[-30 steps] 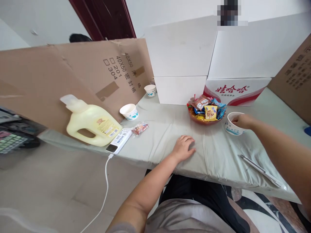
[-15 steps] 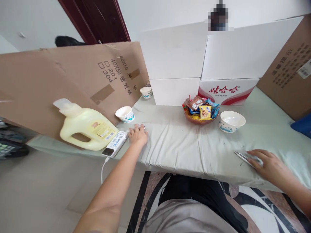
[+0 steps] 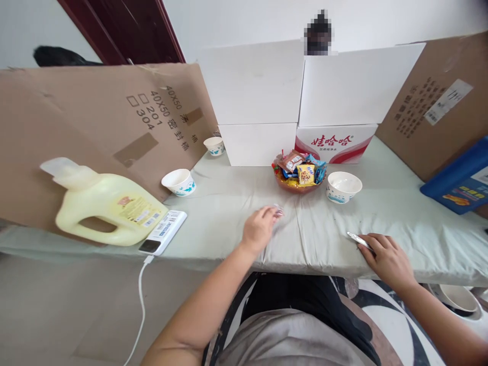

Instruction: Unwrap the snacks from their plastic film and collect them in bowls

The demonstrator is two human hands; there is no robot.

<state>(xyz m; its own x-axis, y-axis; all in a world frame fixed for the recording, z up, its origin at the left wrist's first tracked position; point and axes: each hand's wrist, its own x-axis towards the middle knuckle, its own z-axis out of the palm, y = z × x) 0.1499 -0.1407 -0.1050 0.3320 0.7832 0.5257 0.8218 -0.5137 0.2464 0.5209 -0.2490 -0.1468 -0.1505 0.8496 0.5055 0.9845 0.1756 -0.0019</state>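
My left hand (image 3: 261,226) is over the middle of the cloth-covered table, fingers pinched on a small clear, shiny piece, maybe a wrapper (image 3: 279,209). Just behind it stands a reddish bowl (image 3: 295,188) heaped with wrapped snacks (image 3: 305,174). To the right, my right hand (image 3: 389,256) rests low over the cloth, closed on a slim silver-white tool (image 3: 358,239) whose tip points left; its other end is hidden under the fingers. Beyond the right hand is a white paper bowl (image 3: 343,188) with a blue-green print.
Two more paper bowls (image 3: 179,182) (image 3: 214,146) stand at the left. A yellow detergent jug (image 3: 110,208) lies beside a white power bank (image 3: 163,234) with a hanging cable (image 3: 141,295). White boxes (image 3: 251,84), cardboard (image 3: 95,117) and a blue bottle (image 3: 457,178) edge the table.
My left hand has moved right, from beside the power bank to in front of the snack bowl, with the small clear piece. The view has turned right; my right hand keeps the tool.
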